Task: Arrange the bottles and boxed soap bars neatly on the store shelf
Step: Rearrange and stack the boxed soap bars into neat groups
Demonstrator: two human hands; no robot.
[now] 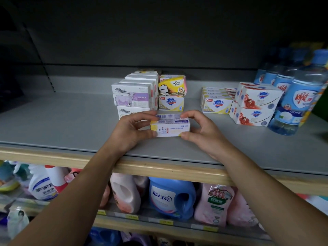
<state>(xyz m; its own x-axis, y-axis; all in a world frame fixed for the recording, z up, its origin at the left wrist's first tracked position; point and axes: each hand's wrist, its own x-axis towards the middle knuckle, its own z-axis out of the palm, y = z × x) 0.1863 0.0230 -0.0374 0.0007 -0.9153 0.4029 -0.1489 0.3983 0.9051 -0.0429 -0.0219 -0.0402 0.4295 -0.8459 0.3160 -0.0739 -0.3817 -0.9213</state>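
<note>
While left hand (pixel 132 129) and right hand (pixel 198 129) pinch the soap box (pixel 170 126) ends, shoving toward 12 o'clock risks toppling the sheep-box stack (pixel 134 96).

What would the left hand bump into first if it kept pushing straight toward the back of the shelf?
Probably the lower sheep-picture soap box, right behind the left hand. The hand's fingertips look almost against it, though depth is hard to judge.

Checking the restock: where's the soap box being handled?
Head view, centre: soap box on the shelf, between both hands, before the Safeguard stack.
</note>
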